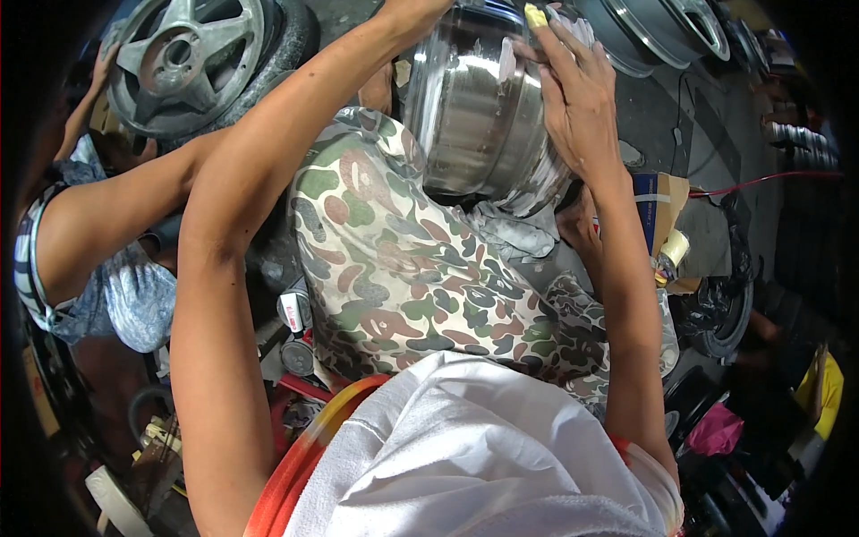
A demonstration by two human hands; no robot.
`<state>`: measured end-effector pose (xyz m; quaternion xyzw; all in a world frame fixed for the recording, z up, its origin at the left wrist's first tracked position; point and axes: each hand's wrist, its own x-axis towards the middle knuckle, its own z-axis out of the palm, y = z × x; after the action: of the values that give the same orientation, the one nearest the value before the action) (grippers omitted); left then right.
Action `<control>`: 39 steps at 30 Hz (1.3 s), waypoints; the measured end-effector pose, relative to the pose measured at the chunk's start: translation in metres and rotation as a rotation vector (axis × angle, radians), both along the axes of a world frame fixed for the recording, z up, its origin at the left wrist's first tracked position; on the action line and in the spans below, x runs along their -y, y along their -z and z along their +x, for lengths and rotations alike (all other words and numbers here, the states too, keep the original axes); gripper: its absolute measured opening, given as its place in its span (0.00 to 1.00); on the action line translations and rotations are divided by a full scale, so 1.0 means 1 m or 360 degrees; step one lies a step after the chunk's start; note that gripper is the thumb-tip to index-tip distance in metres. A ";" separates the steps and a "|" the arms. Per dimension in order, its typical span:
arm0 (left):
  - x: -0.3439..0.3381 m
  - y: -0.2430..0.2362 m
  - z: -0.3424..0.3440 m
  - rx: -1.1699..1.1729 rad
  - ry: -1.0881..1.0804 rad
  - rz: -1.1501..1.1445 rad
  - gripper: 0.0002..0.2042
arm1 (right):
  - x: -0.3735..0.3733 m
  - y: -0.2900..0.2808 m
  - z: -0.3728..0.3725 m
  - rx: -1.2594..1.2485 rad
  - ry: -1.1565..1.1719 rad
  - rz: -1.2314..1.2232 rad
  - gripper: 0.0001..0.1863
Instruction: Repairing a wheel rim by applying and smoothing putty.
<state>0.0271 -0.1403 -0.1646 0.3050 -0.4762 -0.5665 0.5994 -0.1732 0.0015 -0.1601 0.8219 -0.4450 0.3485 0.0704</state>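
A shiny metal wheel rim (465, 125) stands on its edge between my bent legs, its polished barrel facing me. My right hand (577, 107) lies along the rim's right side, fingers stretched out over the metal. A yellow wrap (535, 15) covers one fingertip. Whitish smears or paste show beside the fingers and along the rim's right edge. My left hand (416, 11) reaches the rim's far left, at the top of the picture; its fingers are cut off from view. Under the rim lies a crumpled, grey-stained white cloth (512, 234).
On the left, another person's hand (109, 55) is at a five-spoke wheel (179, 55) near a tyre. More rims (658, 31) stand at the upper right. An opened cardboard box (658, 210), a red cable (761, 185) and black plastic (716, 304) lie to my right.
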 end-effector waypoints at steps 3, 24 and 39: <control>-0.001 -0.001 0.002 0.0005 -0.0017 -0.0018 0.05 | 0.007 0.002 0.002 -0.0068 -0.0006 -0.0007 0.27; 0.003 0.008 0.004 0.0025 -0.0026 -0.0037 0.05 | -0.069 0.031 0.016 -0.0152 0.0047 0.0211 0.29; -0.012 0.004 0.005 0.0057 0.0086 -0.0059 0.05 | -0.053 0.018 0.006 0.0227 0.0130 0.0080 0.24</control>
<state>0.0322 -0.1286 -0.1686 0.2909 -0.5052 -0.5681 0.5808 -0.1669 0.0541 -0.1777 0.7776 -0.4907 0.3918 0.0320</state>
